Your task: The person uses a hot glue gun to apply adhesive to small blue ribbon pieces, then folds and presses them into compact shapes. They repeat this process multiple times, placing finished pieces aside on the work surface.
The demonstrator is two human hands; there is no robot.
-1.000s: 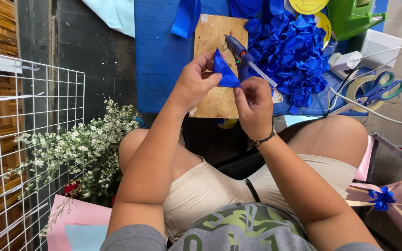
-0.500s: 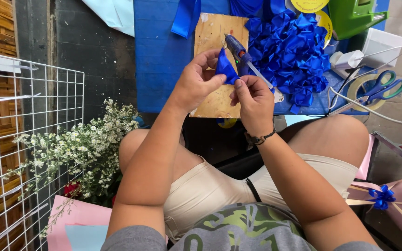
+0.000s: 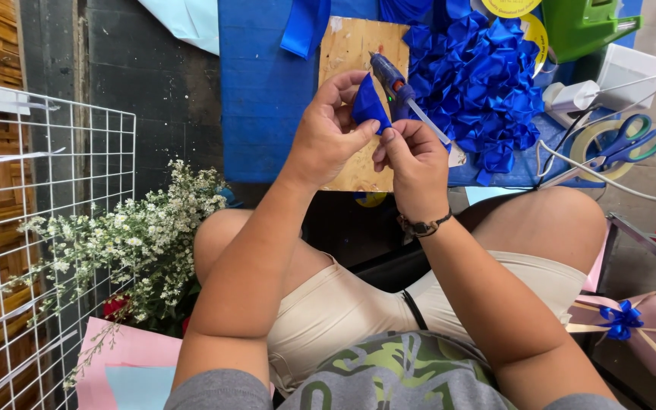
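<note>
One small folded piece of blue satin ribbon [image 3: 368,104] sits above the wooden board [image 3: 351,53], pinched between both hands: the left hand [image 3: 328,137] closes on its lower edge, the right hand [image 3: 413,159] grips its corner. It looks light, soft and slippery, best held at the fold. Beside it lie one blue glue gun [image 3: 392,80], one heap of folded blue ribbon pieces [image 3: 480,83] and one pair of scissors [image 3: 624,144].
</note>
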